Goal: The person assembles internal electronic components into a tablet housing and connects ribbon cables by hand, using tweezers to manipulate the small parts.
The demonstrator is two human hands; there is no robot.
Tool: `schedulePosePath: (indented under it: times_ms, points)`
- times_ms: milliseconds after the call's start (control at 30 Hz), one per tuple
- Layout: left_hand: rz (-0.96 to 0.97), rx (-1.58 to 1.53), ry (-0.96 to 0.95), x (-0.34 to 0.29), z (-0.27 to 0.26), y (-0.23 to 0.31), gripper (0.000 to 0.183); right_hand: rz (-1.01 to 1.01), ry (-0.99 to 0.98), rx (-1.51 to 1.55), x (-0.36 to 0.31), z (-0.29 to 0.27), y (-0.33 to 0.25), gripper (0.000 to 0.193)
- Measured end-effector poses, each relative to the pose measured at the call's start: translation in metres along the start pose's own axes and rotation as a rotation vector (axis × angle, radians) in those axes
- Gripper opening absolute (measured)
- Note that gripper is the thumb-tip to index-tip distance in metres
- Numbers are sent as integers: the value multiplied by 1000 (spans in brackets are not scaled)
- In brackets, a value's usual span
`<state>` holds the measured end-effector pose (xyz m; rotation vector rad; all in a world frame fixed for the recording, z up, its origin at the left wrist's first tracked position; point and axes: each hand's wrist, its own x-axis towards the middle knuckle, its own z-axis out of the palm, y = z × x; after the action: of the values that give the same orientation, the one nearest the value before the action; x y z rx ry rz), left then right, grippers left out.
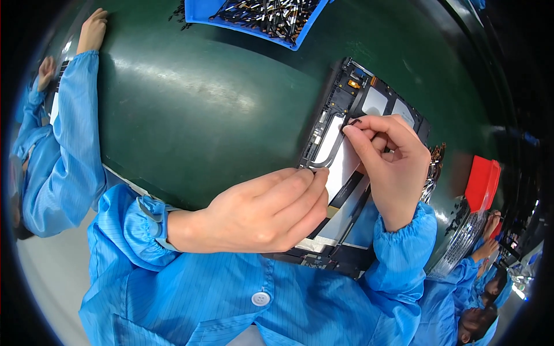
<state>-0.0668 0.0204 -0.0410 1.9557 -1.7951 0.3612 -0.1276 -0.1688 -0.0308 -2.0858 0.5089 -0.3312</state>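
Note:
An opened tablet (337,235) lies tilted on the green table in front of me, its silver battery and circuit parts exposed. A dark, thin flat cable (336,151) runs along the tablet's left side. Its upper end is pinched between the thumb and forefinger of my right hand (397,164), over the tablet. My left hand (262,210) reaches in from the left, fingers pressed together at the cable's lower end near the tablet's edge. The left fingertips partly hide that end. Both wrists rest close to the tablet.
A blue tray (242,29) full of small flex cables stands at the far edge. Right of the tablet lie a bunch of cables (434,167), a red bin (482,183) and clear plastic trays (461,242). Co-workers' blue sleeves (78,138) show at left and right.

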Motion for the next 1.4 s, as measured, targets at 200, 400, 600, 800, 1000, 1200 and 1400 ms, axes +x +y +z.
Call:
schedulePosePath:
  times_ms: [200,400,600,800,1000,1200,1400]
  points:
    - [-3,7,15,-1,4,1,15,-14,17,-56,-2,1,0,11]
    - [-2,-10,9,1,3,0,14,35,19,24,-6,-1,-5,11]
    - [-6,-20,15,1,5,0,13,-73,26,-97,-3,3,1,11]
    - [-8,-16,7,0,3,-2,13,-128,-6,-205,-4,3,-3,9]
    - [5,-7,-4,3,1,-4,13,79,12,-186,-3,4,-15,16]
    - [21,2,-1,3,2,-2,17,-484,-100,-611,-44,3,-13,39]
    - [-12,-62,-73,-3,-4,0,28,-540,-6,-749,-22,-1,-5,43]
